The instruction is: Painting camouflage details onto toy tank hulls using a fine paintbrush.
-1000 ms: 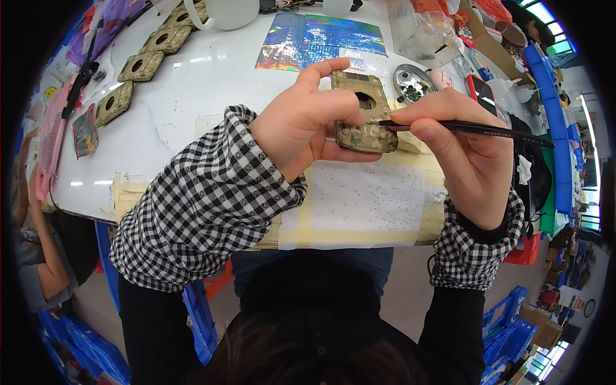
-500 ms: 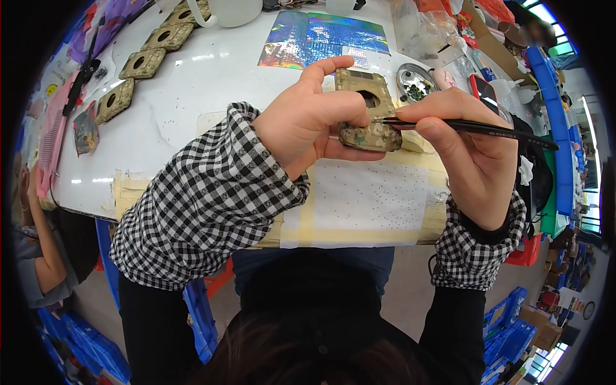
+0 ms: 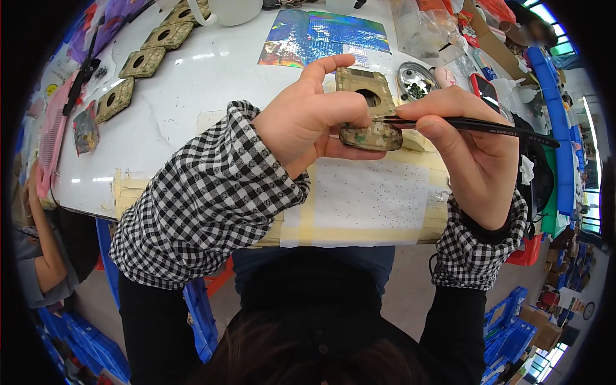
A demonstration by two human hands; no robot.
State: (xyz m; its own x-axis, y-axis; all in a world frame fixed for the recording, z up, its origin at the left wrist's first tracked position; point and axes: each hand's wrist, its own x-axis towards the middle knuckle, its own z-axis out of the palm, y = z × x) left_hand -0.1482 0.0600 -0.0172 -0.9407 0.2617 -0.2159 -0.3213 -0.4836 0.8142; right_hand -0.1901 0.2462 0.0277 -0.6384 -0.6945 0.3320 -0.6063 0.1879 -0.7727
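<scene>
My left hand (image 3: 314,115) grips a camouflage-patterned model tank hull (image 3: 383,106), a piece with a round hole in its top. Its thumb presses on the near part of the hull, and the fingers wrap beneath. Black tweezers (image 3: 462,123) are pinched in my right hand (image 3: 475,144). Their tips touch or nearly touch the hull by my left thumb; whether they hold a tiny part is too small to tell. Below the hands lies a white paper sheet (image 3: 366,199) dotted with many tiny dark specks, taped at its edges.
More camouflage hulls (image 3: 140,62) stand in a row at the far left. A round dish (image 3: 416,82) holds small dark green parts. Beyond are a shiny holographic bag (image 3: 327,38) and a white pitcher (image 3: 234,9). A red-edged phone (image 3: 484,90) lies at right; a pink comb-like item (image 3: 52,135) at left.
Almost nothing differs. Both hands keep their places, with the tweezer tips still at the same spot on the hull.
</scene>
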